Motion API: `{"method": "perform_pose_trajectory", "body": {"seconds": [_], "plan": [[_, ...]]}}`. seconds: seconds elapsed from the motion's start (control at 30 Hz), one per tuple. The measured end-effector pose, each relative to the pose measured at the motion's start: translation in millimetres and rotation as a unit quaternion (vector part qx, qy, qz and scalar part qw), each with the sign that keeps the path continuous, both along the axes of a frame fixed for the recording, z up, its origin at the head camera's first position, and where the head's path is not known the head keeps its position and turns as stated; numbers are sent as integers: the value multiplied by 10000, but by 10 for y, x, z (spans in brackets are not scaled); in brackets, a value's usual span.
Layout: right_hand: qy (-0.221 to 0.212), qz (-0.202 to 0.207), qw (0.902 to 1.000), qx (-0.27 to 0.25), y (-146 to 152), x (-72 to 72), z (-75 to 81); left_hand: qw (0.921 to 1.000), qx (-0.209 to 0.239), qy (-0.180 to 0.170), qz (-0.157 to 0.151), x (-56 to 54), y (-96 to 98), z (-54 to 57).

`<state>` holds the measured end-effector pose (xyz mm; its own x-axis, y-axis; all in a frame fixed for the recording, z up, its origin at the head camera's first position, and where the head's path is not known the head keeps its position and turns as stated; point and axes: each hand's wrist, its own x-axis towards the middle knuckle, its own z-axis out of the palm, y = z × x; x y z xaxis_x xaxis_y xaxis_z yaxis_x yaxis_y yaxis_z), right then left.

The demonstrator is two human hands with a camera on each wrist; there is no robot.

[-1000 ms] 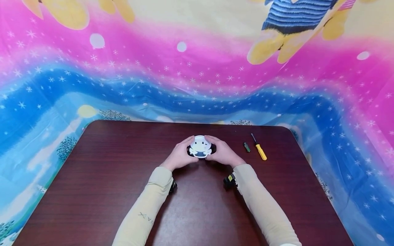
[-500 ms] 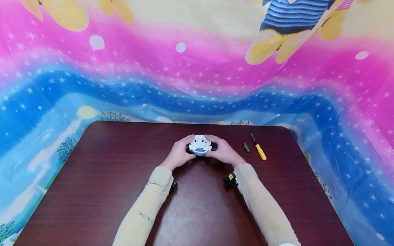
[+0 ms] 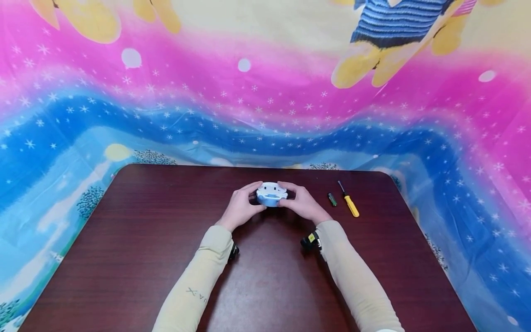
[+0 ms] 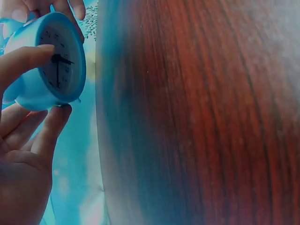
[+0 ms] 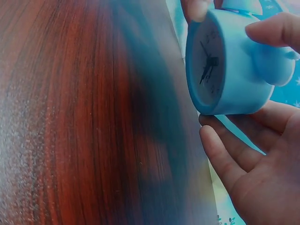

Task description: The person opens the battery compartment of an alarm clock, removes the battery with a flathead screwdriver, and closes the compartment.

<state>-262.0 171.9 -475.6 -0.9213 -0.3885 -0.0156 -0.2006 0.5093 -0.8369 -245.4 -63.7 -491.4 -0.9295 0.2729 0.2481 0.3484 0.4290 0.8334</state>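
Observation:
A light blue alarm clock is held between both hands over the far middle of the table. Its pale back with two dark spots faces up in the head view, its blue side toward me. The wrist views show the white dial with dark hands and numerals. My left hand grips the clock's left side, its thumb reaching across the dial edge in the left wrist view. On the other side, my right hand grips it with the thumb on the near side and fingers around the body.
A yellow-handled screwdriver lies to the right on the dark wooden table. Beside it is a small green cylinder, likely a battery. A printed cloth hangs behind the table's far edge.
Both hands have tilted the clock, so its pale back looks flatter in the head view and more of the blue side shows. The screwdriver and green cylinder have stayed put.

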Motion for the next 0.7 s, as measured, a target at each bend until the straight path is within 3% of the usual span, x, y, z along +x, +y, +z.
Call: {"method": "perform_pose_trajectory", "body": {"seconds": [0.4,0.7], "plan": [[-259,-199,9991,-256,-24,-1,24,10000,80,-25,52,8,-18,10],[-470,-41,9979,-435,-24,-3,29,9999,43,63,151,-13,-26,-10]]}}
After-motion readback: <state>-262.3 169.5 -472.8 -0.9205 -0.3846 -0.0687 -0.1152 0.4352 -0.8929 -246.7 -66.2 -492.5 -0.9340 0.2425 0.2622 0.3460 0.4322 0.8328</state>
